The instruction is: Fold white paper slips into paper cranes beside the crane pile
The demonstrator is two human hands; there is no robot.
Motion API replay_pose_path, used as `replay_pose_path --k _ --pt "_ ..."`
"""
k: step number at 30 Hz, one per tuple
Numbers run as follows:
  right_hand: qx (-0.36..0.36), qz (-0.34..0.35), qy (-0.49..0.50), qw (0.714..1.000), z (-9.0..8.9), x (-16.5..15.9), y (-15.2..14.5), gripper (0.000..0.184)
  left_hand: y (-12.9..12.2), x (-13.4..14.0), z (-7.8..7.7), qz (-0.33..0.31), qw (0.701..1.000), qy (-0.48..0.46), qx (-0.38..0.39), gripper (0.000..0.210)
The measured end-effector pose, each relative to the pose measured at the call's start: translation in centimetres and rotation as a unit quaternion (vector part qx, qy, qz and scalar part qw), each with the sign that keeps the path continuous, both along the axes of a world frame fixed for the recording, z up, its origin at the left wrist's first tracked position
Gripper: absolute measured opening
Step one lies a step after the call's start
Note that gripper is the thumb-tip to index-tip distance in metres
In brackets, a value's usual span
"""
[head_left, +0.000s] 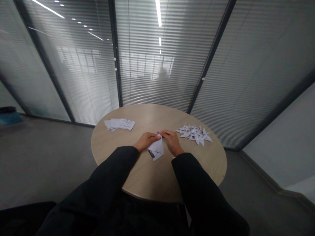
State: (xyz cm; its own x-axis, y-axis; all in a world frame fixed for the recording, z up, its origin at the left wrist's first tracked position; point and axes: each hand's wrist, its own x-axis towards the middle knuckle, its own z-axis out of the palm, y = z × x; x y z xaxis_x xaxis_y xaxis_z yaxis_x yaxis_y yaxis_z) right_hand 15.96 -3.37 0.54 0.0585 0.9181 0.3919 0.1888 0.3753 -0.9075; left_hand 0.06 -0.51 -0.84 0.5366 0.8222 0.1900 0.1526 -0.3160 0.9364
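A partly folded sheet of white paper [157,148] lies on the round wooden table [152,180], its pointed end away from me. Dark print shows near its lower left corner. My left hand [147,141] is closed on the paper's upper left edge, fingers near the tip. My right hand [172,141] pinches the same tip from the other side, thumb and fingers together. Right of my hands sits a heap of small folded white paper pieces [194,133] with pointed ends. To the left lies a loose stack of printed paper slips [120,124].
Behind the table stands a glass partition [152,88] with horizontal blinds and dark frames. A blue bin [10,115] with a black top stands on the grey floor [61,154] at far left. A white wall [290,141] is on the right.
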Motion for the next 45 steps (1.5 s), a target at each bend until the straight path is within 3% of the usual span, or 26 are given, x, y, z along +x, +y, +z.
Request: replay_pose_path --k 7,14,19,26,32,38,42,45 --pt "0.003 -0.009 -0.008 1.0 -0.2 0.2 0.4 0.03 -0.1 -0.3 0.3 -0.001 1.0 0.026 0.013 0.051" --pt "0.06 -0.046 -0.058 0.995 -0.6 0.1 1.0 0.027 -0.3 -0.1 0.3 -0.011 1.0 -0.003 -0.023 0.054" --pt "0.055 -0.015 -0.045 0.997 -0.8 0.2 1.2 0.025 -0.4 0.0 0.4 -0.02 0.998 -0.044 -0.046 0.057" --pt "0.032 0.015 -0.038 0.999 -1.0 0.3 1.2 0.026 0.3 -0.4 0.3 0.03 0.999 -0.044 0.007 0.051" --pt "0.028 0.021 -0.084 0.996 -1.3 0.0 0.9 0.025 0.7 -0.5 0.3 0.131 0.988 -0.072 0.034 0.048" --pt "0.008 0.067 -0.109 0.992 -1.8 -0.2 1.0 0.028 1.3 -0.4 -0.2 0.141 0.976 -0.111 0.126 0.036" --pt "0.017 0.071 -0.153 0.986 -1.7 0.1 1.0 0.027 1.4 -0.1 -0.4 0.11 0.984 -0.122 0.074 0.038" --pt "0.014 0.068 -0.184 0.981 -1.5 0.1 0.9 0.027 1.2 0.0 -0.3 0.122 0.986 -0.11 0.036 0.039"
